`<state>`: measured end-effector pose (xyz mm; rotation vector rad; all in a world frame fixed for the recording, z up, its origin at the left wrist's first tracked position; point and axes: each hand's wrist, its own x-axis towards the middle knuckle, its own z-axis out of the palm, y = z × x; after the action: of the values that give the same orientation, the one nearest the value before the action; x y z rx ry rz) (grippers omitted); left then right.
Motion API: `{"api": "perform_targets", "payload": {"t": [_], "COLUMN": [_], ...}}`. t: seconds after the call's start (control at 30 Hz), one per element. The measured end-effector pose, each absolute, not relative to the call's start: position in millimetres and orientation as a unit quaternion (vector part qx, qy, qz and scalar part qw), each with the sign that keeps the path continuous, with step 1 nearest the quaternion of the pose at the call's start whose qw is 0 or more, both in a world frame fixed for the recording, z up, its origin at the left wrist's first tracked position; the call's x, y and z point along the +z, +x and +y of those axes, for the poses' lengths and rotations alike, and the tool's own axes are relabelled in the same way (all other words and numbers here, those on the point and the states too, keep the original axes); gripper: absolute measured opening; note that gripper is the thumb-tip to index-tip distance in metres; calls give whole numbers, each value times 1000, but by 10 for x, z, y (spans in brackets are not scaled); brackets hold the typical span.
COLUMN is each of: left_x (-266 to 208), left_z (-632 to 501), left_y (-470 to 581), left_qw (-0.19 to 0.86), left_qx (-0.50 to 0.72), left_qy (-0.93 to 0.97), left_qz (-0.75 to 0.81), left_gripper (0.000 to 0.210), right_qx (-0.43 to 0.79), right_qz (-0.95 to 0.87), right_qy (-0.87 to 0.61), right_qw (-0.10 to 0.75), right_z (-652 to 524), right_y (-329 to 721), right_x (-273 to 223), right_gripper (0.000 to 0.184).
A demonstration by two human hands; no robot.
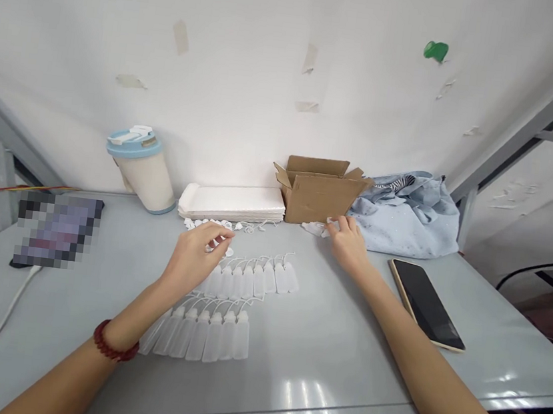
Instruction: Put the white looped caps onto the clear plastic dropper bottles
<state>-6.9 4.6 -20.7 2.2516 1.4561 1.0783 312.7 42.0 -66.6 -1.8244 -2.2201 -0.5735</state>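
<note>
My left hand (200, 251) is over the small white caps (194, 224), its fingers curled and the thumb near the index finger; what they hold, if anything, I cannot make out. A small white round piece (229, 252) shows just beyond its fingertips. In front of the cardboard box (325, 199), my right hand (347, 242) pinches at a small translucent plastic piece (317, 229). Small translucent plastic bottles with thin white loops lie side by side in a back row (247, 283) and a front row (213, 337). My left forearm partly covers the front row's left end.
A stack of white envelopes (237, 202) stands by the wall, beside a cream cup with a blue lid (145, 167). Blue fabric (406, 216) lies right of the box. A phone (426, 302) rests at the right; a pixelated device (59, 234) with a cable is at the left.
</note>
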Motion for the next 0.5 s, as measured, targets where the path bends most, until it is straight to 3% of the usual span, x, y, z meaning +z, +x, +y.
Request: {"api": "perform_targets", "payload": {"t": [0.3, 0.4, 0.5], "left_x": [-223, -174, -113], "left_z": [-39, -89, -140], "left_y": [5, 39, 81], "left_qw": [137, 192, 329], "left_qx": [397, 408, 419], "left_qy": [768, 754, 696], "left_qz": [483, 478, 482], "left_gripper": [17, 13, 10], "right_qx": [-195, -116, 16], "right_qz": [-722, -735, -763], "right_qy": [-648, -615, -528], "right_qw": [144, 260, 372], "right_z": [313, 232, 52], "right_y": [3016, 2873, 2622], "right_x": [-597, -552, -472], "right_gripper": [29, 19, 16]}}
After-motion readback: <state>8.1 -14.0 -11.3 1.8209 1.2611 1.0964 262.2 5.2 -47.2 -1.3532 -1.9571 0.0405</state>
